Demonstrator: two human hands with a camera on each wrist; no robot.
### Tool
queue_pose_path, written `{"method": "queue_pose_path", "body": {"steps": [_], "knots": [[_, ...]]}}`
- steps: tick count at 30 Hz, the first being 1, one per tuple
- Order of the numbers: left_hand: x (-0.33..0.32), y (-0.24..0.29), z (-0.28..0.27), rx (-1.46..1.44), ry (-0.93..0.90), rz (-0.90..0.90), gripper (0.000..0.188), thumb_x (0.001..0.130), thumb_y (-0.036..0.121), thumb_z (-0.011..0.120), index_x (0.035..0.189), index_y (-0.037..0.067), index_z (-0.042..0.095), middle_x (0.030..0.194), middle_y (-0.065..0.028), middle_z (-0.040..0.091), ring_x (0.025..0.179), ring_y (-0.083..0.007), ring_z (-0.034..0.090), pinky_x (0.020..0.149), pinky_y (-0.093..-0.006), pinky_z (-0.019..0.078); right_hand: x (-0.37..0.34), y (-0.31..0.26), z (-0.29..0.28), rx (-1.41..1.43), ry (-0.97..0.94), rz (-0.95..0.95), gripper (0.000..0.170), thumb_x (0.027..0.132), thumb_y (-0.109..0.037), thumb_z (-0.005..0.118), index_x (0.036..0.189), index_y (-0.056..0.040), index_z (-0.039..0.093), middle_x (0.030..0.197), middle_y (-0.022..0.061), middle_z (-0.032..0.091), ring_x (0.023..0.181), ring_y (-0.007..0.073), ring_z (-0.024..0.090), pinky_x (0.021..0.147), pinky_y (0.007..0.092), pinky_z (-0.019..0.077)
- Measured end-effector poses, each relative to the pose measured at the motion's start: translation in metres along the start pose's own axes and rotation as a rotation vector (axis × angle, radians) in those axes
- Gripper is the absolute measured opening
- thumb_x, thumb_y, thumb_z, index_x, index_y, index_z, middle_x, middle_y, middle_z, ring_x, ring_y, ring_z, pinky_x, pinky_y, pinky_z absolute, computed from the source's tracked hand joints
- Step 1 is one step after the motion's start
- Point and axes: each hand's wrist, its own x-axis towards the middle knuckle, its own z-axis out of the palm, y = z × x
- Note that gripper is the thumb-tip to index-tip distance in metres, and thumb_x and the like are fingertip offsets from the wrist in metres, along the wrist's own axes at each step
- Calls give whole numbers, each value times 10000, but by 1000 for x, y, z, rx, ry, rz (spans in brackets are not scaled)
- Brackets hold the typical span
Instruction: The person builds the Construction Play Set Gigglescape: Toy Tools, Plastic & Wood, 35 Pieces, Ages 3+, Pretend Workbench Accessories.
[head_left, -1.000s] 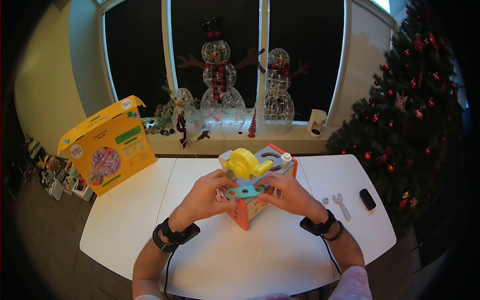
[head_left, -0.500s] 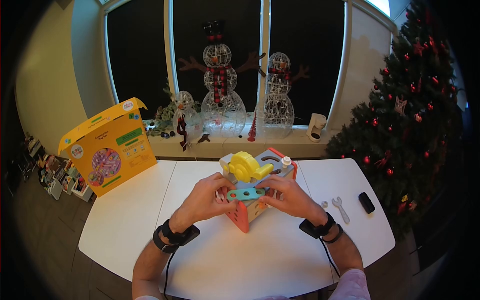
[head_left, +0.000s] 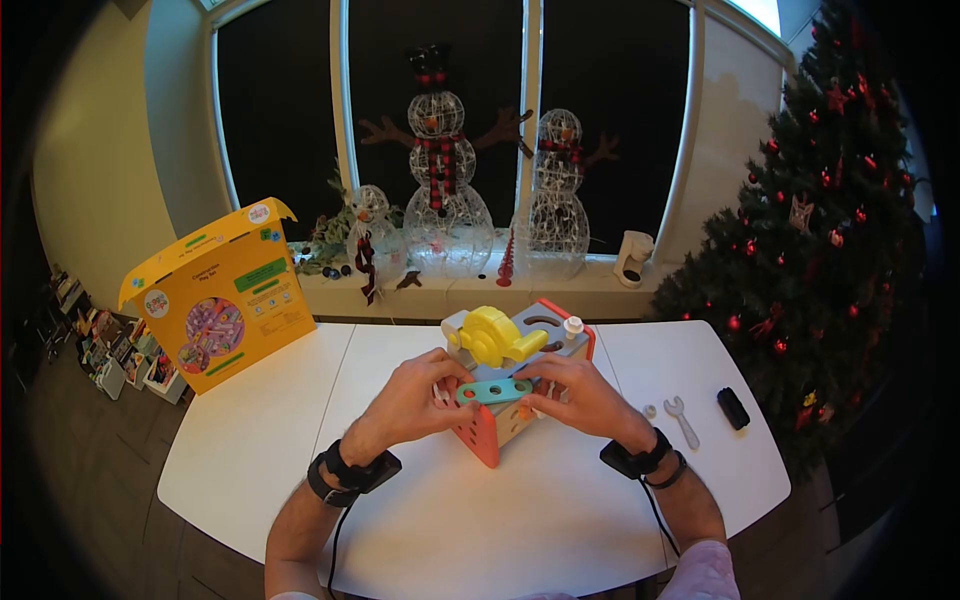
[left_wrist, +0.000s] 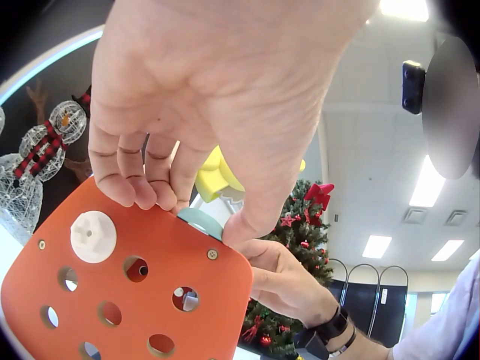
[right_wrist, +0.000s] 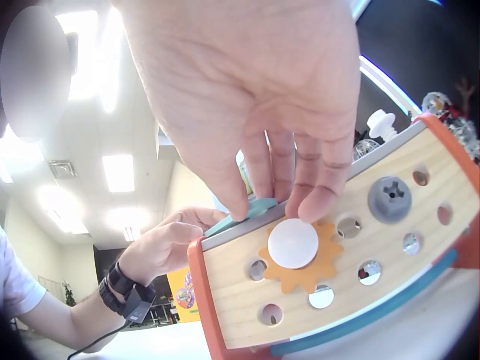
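Observation:
A teal toy strip with several holes (head_left: 495,391) lies along the near top edge of a toy workbench (head_left: 478,436). My left hand (head_left: 410,402) pinches its left end between thumb and forefinger. At the other end, the right hand (head_left: 580,396) pinches the strip in the same way, its other fingers bent over the edge. Red-orange panels close the workbench's ends; one carries a white bolt head (left_wrist: 94,236). Below my right fingertips, an orange gear (right_wrist: 331,259) with a white cap sits on the wooden side, beside a grey screw head (right_wrist: 390,199). A yellow toy piece (head_left: 490,336) stands on top.
On the white table (head_left: 430,525), a grey toy wrench (head_left: 682,422), a small nut (head_left: 649,411) and a black object (head_left: 733,408) lie to the right. A yellow box (head_left: 220,300) stands at the back left. A white bolt (head_left: 573,326) sticks up from the workbench's far corner.
Both hands keep their pinch on the teal strip, which has barely shifted against the workbench. The whole head view has moved slightly, so the scene sits a little lower.

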Motion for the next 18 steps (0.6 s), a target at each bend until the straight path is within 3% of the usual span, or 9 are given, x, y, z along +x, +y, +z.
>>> {"method": "queue_pose_path", "body": {"steps": [18], "knots": [[0,-1,0,-6,-10,-9,363,850,329,921,1105,86,834,940,-33,682,836,-156,675,709,-316,534,-1,3,0,17,-7,16,328,1009,-145,806,1299,-1,750,1163,83,731,895,148,760,749,281,620]]}}
